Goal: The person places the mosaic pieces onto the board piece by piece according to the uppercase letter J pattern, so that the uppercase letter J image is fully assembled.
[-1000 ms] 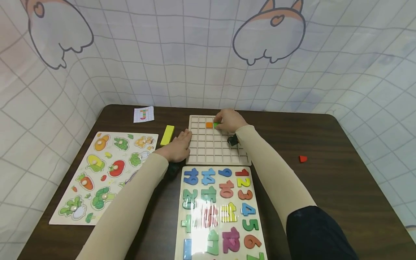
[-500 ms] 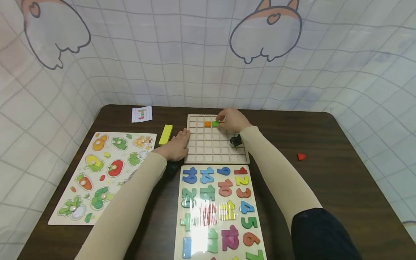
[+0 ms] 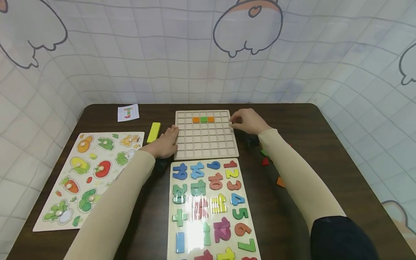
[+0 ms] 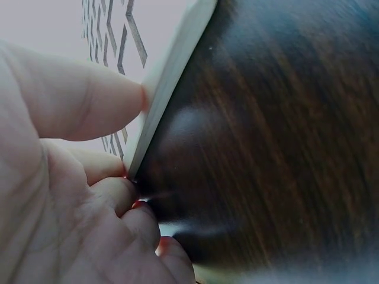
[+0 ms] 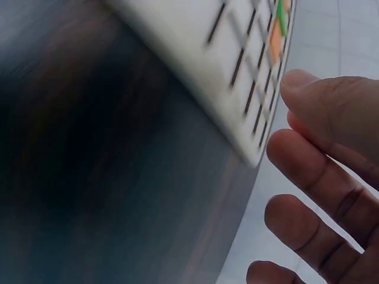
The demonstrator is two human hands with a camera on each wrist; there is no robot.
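Flanking a grid board [image 3: 208, 141]

Head: the pale square board bears orange, green and orange square tiles [image 3: 203, 120] towards 12 o'clock. The left grip [image 3: 164, 142], fingers relaxed, rests against its 9 o'clock edge; the right grip [image 3: 250, 121], fingers loosely bent and parted, is beside it at 2 o'clock. A number board [image 3: 195, 231] lies at 6, a vegetable board [image 3: 107, 155] at 8.

Left wrist: only here the left thumb [image 4: 100, 100] shows clearly, touching the smooth, flat-sided rim beside streaky woodgrain tabletop [image 4: 272, 148].

Right wrist: rounded fingertips [image 5: 290, 216] fan out near the board's blunt corner.
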